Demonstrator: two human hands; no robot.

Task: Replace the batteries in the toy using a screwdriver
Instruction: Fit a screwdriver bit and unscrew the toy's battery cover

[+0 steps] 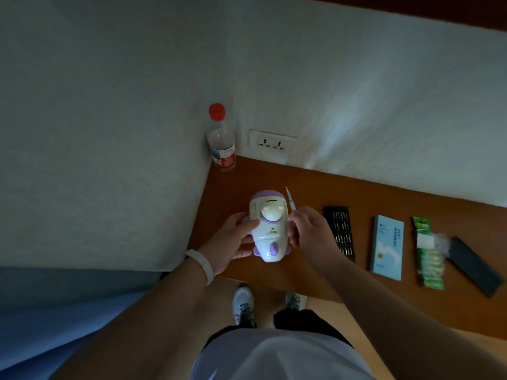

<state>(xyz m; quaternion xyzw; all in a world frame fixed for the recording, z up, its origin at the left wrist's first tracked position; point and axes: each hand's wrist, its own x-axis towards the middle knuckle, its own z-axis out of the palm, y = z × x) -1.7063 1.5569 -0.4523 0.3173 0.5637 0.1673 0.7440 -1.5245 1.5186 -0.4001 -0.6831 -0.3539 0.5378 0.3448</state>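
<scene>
toy [269, 229]: white and purple plastic thing, gripped by the left hand [233, 242] just above the desk [370, 193], thumb on its near left flank, fingers wrapped under and behind

left hand: closed around the toy's left side, pale band [203, 266] on the wrist

right hand [310, 231]: pinched shut on the screwdriver [291, 202], knuckles just right of the toy, fingertips about touching its right edge

screwdriver: slim, light coloured, sticking up and away from the right hand's fingers, tip pointing toward the wall, running alongside the toy's upper right corner

bit tray [340, 233]: black, rows of bits, flat on the desk just right of the right hand

blue box [387, 246]: further right of the bit tray, lying flat

batteries [429, 259]: green pack, right of the blue box, well away from both hands, kinda blurry near the top

black lid [476, 266]: dark flat piece, far right, touching or overlapping the battery pack, can't tell which

water bottle [221, 138]: red cap, standing in the corner beyond the left hand

wall socket [271, 144]: on the wall past the toy, right of the bottle
</scene>
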